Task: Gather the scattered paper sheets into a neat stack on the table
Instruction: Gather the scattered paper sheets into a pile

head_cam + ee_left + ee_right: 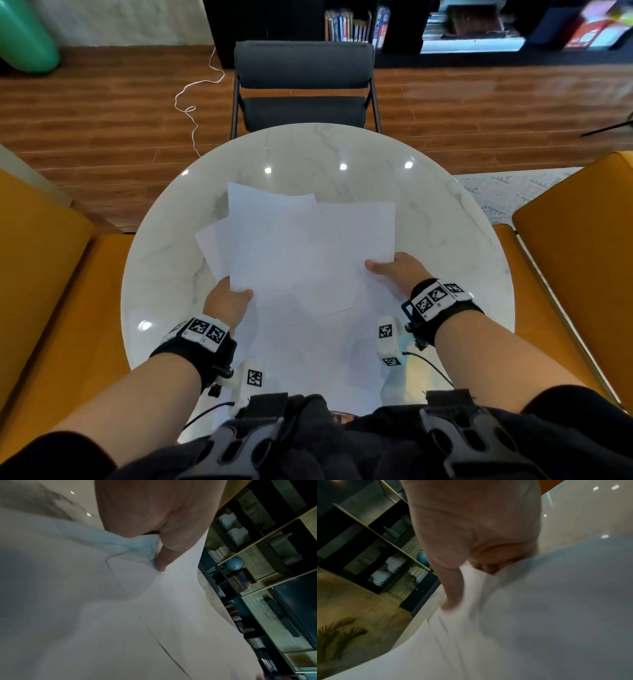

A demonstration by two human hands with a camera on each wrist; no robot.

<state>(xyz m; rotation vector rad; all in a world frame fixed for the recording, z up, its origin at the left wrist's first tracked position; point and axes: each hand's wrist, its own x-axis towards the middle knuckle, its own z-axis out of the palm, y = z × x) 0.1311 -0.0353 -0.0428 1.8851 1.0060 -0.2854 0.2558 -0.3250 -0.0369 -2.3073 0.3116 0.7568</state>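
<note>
Several white paper sheets overlap in a loose, fanned pile on the round white marble table. My left hand holds the pile's left near edge, thumb on top and fingers hidden beneath. My right hand holds the right edge the same way, thumb on the paper. In the left wrist view the thumb presses into the paper sheets, which bunch up by it. In the right wrist view the thumb lies on the staggered sheet edges, with curled fingers behind them. More paper lies near my body.
A dark chair stands across the table. Orange seats flank it left and right. A white cord trails on the wooden floor. Bookshelves line the far wall.
</note>
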